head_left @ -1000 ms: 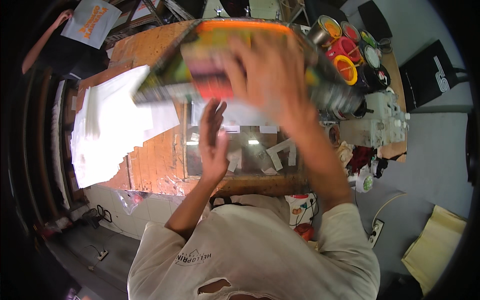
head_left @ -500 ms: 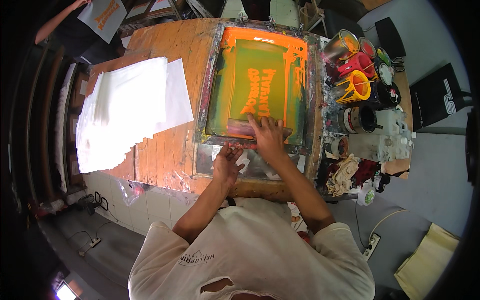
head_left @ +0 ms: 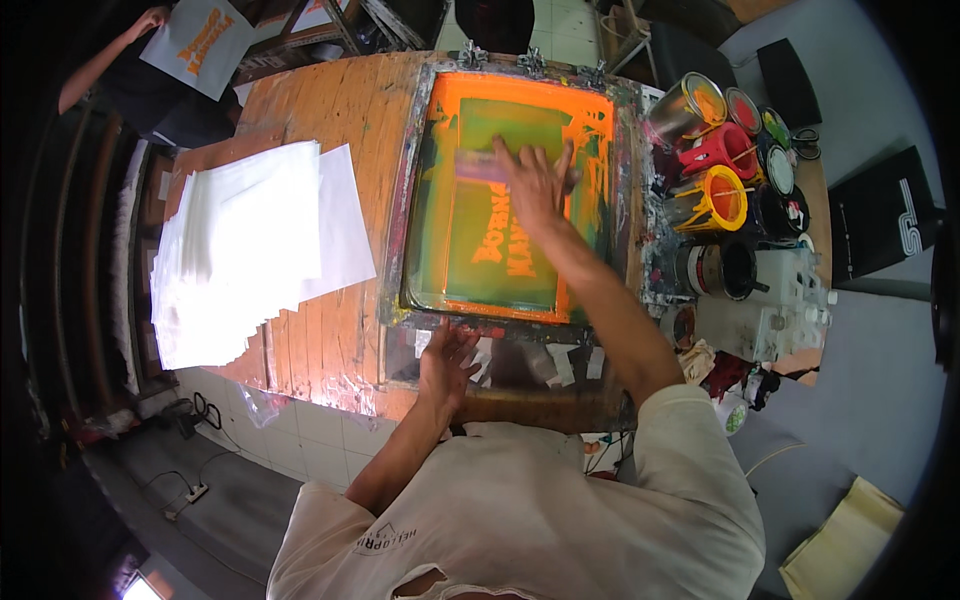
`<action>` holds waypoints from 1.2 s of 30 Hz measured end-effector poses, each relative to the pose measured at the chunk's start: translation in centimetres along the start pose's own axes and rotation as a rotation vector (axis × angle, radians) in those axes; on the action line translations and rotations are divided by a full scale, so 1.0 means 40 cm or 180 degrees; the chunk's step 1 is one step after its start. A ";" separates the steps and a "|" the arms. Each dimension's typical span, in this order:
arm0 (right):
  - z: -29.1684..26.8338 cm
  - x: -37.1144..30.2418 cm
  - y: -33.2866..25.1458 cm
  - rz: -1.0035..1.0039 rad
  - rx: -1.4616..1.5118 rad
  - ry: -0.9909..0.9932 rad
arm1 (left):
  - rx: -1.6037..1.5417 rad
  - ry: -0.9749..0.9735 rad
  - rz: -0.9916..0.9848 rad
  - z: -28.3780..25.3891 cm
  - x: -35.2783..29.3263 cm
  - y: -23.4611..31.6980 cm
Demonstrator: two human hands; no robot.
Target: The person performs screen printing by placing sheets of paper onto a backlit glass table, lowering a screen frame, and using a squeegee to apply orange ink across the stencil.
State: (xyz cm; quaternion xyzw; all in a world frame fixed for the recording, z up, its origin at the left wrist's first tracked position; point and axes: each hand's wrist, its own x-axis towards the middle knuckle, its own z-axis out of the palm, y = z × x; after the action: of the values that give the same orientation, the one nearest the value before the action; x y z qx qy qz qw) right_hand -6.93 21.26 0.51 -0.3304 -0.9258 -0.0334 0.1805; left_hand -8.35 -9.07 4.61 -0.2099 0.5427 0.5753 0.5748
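Head view, looking down: a printing screen [head_left: 505, 190] in a metal frame lies flat on the wooden tabletop [head_left: 330, 110], its green mesh ringed and smeared with orange ink, orange lettering showing through the middle. Right hand [head_left: 535, 180] is stretched out over the far half of the screen, fingers wrapped over a squeegee [head_left: 480, 165], whose pinkish blade lies crosswise on the mesh near the far edge; the hand and squeegee are somewhat blurred. Left hand [head_left: 447, 362] lies open, fingers spread, gripping nothing, pressed flat on the near rail of the frame where it meets a taped glass panel [head_left: 530, 365] at the tabletop's near edge. Left of the screen, apart from it, a fanned stack of white sheets [head_left: 250, 250] covers much of the tabletop's left side. Right of the screen, just beside the frame, stands a cluster of open ink cans [head_left: 735, 150] with orange, red, green and dark contents, some with sticks in them; nearer to the person a grey block-like unit [head_left: 770, 300] and crumpled rags [head_left: 700, 360]. At the far left corner another person's hand [head_left: 150, 20] holds up a white sheet printed in orange [head_left: 195, 45]. A yellowish folded cloth [head_left: 845, 540] lies on the floor at lower right.
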 end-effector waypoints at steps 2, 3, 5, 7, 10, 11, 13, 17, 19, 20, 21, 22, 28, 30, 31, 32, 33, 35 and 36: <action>0.039 0.093 0.055 0.0091 -0.0102 -0.0108 | 0.0005 -0.0010 -0.0002 -0.003 0.005 0.000; 0.053 0.139 0.074 0.0134 -0.0114 -0.0173 | -0.0001 -0.0003 0.0004 -0.006 0.007 0.000; 0.065 0.205 0.102 0.0142 -0.0099 -0.0290 | -0.0082 -0.0002 -0.0026 -0.004 -0.001 0.003; 0.079 0.243 0.121 0.0071 -0.0012 -0.0430 | -0.0174 0.0006 -0.0054 -0.010 -0.004 0.001; 0.088 0.258 0.183 0.0250 0.0328 -0.0546 | -0.0301 0.0002 -0.0092 -0.020 0.004 0.000; 0.089 0.256 0.205 0.0367 0.0442 -0.0521 | -0.0342 0.0005 -0.0095 -0.020 0.003 0.000; 0.078 0.259 0.256 0.0382 -0.0008 -0.0251 | -0.0384 0.0002 -0.0107 -0.022 -0.008 0.000; 0.105 0.245 0.279 0.0294 -0.0532 0.0170 | -0.0363 -0.0177 -0.0030 -0.037 -0.003 -0.002; 0.094 0.245 0.234 0.0040 -0.0517 0.0140 | -0.0383 -0.0280 0.0044 -0.052 0.005 -0.011; 0.084 0.237 0.207 -0.0080 -0.0514 0.0119 | -0.0399 -0.0323 0.0088 -0.052 0.011 -0.009; 0.072 0.217 0.186 -0.0109 -0.0340 0.0018 | -0.0408 -0.0365 0.0126 -0.052 0.011 -0.007; 0.054 0.196 0.161 -0.0155 -0.0172 -0.0060 | -0.0363 -0.0374 0.0196 -0.050 0.011 -0.005; -0.144 -0.072 -0.035 -0.0274 0.0428 -0.0124 | -0.0439 -0.0605 0.0589 -0.069 0.013 -0.006; -0.239 -0.173 -0.096 -0.0299 0.0441 -0.0143 | -0.0278 -0.0641 0.0639 -0.048 -0.009 0.019; -0.288 -0.225 -0.121 -0.0291 0.0456 -0.0159 | -0.0191 -0.0674 0.0657 -0.037 -0.021 0.030; -0.333 -0.265 -0.143 -0.0283 0.0467 -0.0161 | -0.0146 -0.0715 0.0672 -0.030 -0.031 0.041; -0.379 -0.293 -0.166 -0.0245 0.0431 -0.0215 | -0.0100 -0.0755 0.0693 -0.023 -0.042 0.052; -0.460 -0.320 -0.206 -0.0170 0.0392 -0.0353 | -0.0050 -0.0913 0.0793 -0.011 -0.071 0.072; -0.491 -0.308 -0.211 -0.0183 0.0421 -0.0309 | -0.0041 -0.1052 0.0876 0.000 -0.090 0.087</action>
State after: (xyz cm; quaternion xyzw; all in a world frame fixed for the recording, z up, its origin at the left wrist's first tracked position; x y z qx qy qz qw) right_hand 2.76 3.74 14.90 -0.2923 -0.9427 0.0387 0.1559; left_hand -10.53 -9.76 9.05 -0.0402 0.4609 0.6784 0.5707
